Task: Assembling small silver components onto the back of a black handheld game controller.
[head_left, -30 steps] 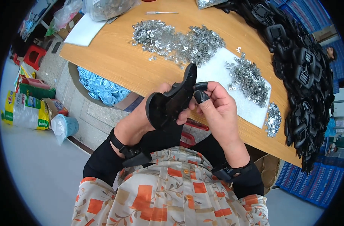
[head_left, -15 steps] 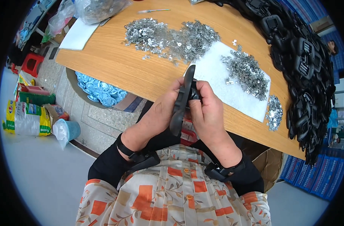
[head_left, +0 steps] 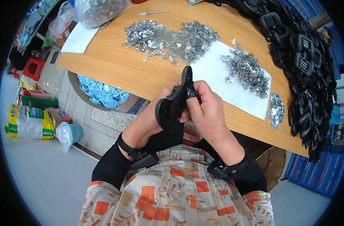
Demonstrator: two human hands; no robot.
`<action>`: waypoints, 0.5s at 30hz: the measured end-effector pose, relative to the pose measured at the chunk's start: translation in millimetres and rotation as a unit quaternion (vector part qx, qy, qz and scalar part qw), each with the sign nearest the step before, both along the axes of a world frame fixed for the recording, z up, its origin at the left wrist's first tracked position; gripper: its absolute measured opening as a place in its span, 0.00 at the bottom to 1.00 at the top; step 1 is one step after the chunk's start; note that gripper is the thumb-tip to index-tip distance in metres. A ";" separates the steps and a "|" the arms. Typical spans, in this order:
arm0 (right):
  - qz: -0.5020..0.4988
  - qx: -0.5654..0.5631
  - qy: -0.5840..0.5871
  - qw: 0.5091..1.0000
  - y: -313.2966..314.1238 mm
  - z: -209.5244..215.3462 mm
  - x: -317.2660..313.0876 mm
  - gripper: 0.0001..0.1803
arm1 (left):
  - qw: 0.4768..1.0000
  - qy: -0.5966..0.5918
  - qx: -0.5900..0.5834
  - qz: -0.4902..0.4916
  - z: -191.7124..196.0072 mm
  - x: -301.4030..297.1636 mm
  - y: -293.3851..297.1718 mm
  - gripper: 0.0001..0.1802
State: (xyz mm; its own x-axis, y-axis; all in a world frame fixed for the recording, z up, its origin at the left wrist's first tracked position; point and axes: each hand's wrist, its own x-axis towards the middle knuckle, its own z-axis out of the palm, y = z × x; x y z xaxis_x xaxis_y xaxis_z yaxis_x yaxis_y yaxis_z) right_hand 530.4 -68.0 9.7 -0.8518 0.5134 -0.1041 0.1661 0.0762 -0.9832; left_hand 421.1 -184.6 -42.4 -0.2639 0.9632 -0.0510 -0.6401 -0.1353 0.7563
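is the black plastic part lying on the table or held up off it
Held up off it. Both hands, left and right, grip the black plastic part in front of the wooden table edge.

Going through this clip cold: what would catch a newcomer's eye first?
First, the two hands at the centre: the left hand and right hand grip one black plastic part held edge-up over the lap. Beyond them, heaps of small shiny metal pieces lie across the wooden table, some on a white foam sheet. A long bank of matching black parts lines the table's right side.
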 end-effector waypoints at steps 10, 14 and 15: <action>0.006 0.027 -0.013 1.000 5.0 1.2 2.5 0.04 | 0.999 0.038 -0.024 0.006 -3.4 -0.3 -1.8 0.13; -0.003 0.046 0.018 0.999 11.8 -14.0 4.0 0.05 | 0.993 -0.094 0.041 -0.057 -7.1 -8.8 2.4 0.13; -0.003 0.046 0.019 0.999 11.2 -13.9 3.9 0.05 | 0.986 -0.143 0.042 -0.076 -5.7 -9.6 3.3 0.13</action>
State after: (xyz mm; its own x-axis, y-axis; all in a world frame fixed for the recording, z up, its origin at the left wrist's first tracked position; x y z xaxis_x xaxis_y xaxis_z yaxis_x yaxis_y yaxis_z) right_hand 534.2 -56.8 -4.1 -0.8513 0.5241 -0.0244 0.1299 0.1656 -0.9776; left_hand 411.5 -181.3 -48.1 -0.1017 0.9946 -0.0210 -0.8432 -0.0750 0.5323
